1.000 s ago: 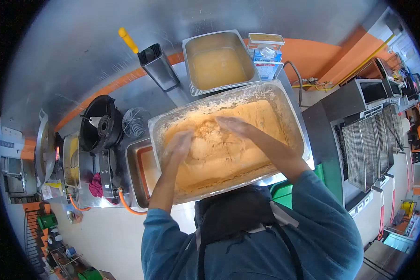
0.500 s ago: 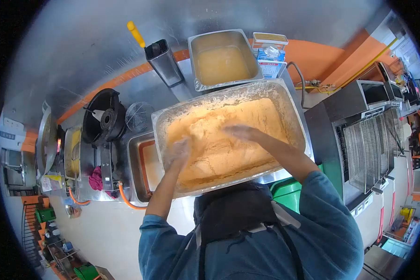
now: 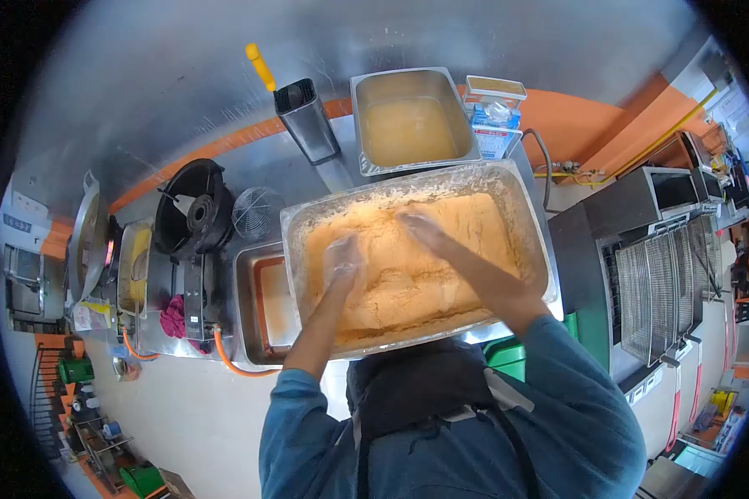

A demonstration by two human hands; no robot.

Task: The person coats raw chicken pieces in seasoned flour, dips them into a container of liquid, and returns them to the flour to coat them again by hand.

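Note:
A large metal tray (image 3: 543, 249) holds a deep bed of pale orange breading flour (image 3: 466, 220), heaped and cracked in the middle. My left hand (image 3: 343, 256) is in the flour on the left side, powder-coated, fingers extended and pointing toward the far rim. Right of it, my right hand (image 3: 423, 229) reaches into the far middle of the bed with its fingers stretched out, their tips partly sunk in flour. Both hands face each other across a mound of flour. Whether anything lies buried under the powder I cannot tell.
Behind the tray stands a deep metal pan (image 3: 466, 137) with cloudy yellowish liquid. A metal holder (image 3: 310, 125) with a yellow-handled tool is left of it. A shallower pan (image 3: 245, 308), wire strainer (image 3: 258, 213) and black burner (image 3: 193, 208) lie left; fryer baskets (image 3: 653, 279) hang right.
The whole view has shifted slightly down and right. My left hand has moved inward from the tray's left side, and my right hand has slid a little farther back; they are closer together.

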